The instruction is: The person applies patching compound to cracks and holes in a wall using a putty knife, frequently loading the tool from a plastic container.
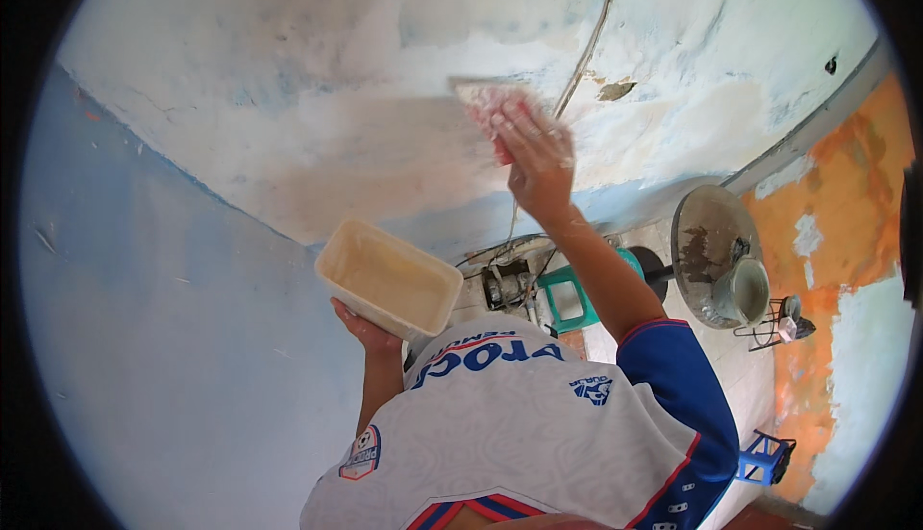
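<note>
Our right fingers (538, 136) press flat on the red-handled trowel (486, 99) against the wall (317, 116), blade lying left-right, while our left hand (370, 333) cups the putty tub (387, 280) below-left.

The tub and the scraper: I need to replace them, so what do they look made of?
The tub looks like cream, slightly translucent plastic with thin walls. The scraper in the right hand seems a flat reddish plastic blade, smeared white; material uncertain.

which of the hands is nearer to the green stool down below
Right. The right hand is raised on the wall above the green stool; the left hand sits farther off to its left, under the tub.
</note>
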Motion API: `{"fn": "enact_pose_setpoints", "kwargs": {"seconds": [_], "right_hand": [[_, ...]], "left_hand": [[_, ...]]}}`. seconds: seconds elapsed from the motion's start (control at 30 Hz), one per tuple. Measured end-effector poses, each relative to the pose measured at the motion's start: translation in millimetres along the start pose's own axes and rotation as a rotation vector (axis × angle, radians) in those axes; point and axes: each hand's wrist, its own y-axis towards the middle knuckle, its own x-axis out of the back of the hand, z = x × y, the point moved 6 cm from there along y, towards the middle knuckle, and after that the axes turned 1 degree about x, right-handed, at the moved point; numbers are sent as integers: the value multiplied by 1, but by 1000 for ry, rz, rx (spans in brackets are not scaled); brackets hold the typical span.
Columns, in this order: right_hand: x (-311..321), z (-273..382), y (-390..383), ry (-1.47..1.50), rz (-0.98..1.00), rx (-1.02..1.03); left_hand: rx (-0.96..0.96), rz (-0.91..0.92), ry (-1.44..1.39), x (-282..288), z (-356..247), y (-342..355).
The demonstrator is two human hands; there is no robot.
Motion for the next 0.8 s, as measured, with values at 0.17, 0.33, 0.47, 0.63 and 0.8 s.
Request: {"fn": "enact_pose_setpoints", "kwargs": {"seconds": [0.17,0.33,0.47,0.63,0.8], "right_hand": [[65,-26,112,-180,-332,124],[-3,-54,47,-222,-101,16],[-10,-14,-21,-87,76,-13],[67,-14,102,-53,-211,77],[63,-49,155,-176,-300,105]], "left_hand": [[0,-60,3,20,2,12],[10,-21,-33,7,6,26],[-4,-3,-53,17,10,18],[20,-11,-41,15,9,10],[26,3,-11,12,4,12]]}}
